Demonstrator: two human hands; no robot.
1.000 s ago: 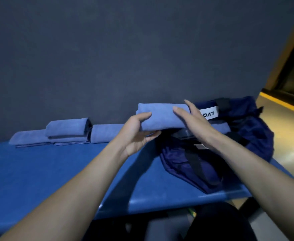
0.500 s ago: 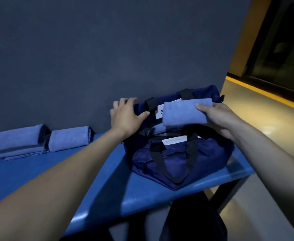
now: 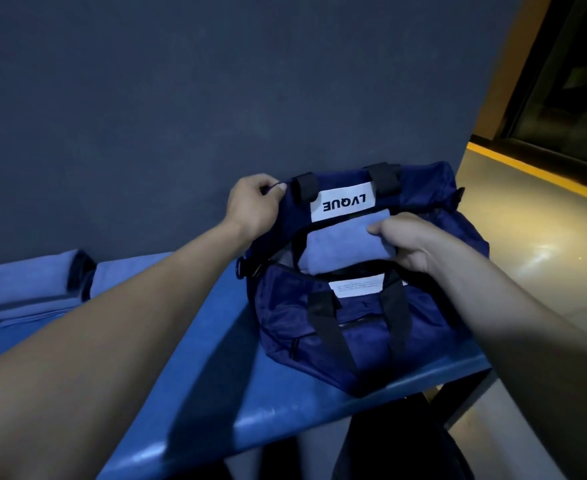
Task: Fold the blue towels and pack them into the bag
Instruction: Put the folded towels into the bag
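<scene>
Blue table [image 3: 216, 358] | bag [image 3: 354, 334] hides towel [image 3: 340, 244] bottom | right hand [image 3: 410, 244] gripping

Folded towel [image 3: 340, 244] lowered partway into bag [image 3: 354, 334] mouth, left hand [image 3: 254, 206] now pinching the bag's far edge open

A single wide-angle view, worn on the person's head, looks forward and down across the glossy blue counter [image 3: 216, 368] toward a dark grey wall just behind it. Both bare forearms reach in from the lower corners, so the left hand [image 3: 252, 206] and right hand [image 3: 408, 242] meet close ahead of the lens over the navy fabric duffel bag [image 3: 354, 337], near the frame's centre. The counter's near edge runs slanted through the bottom, with shiny floor at right; no second view shares the scene.
</scene>
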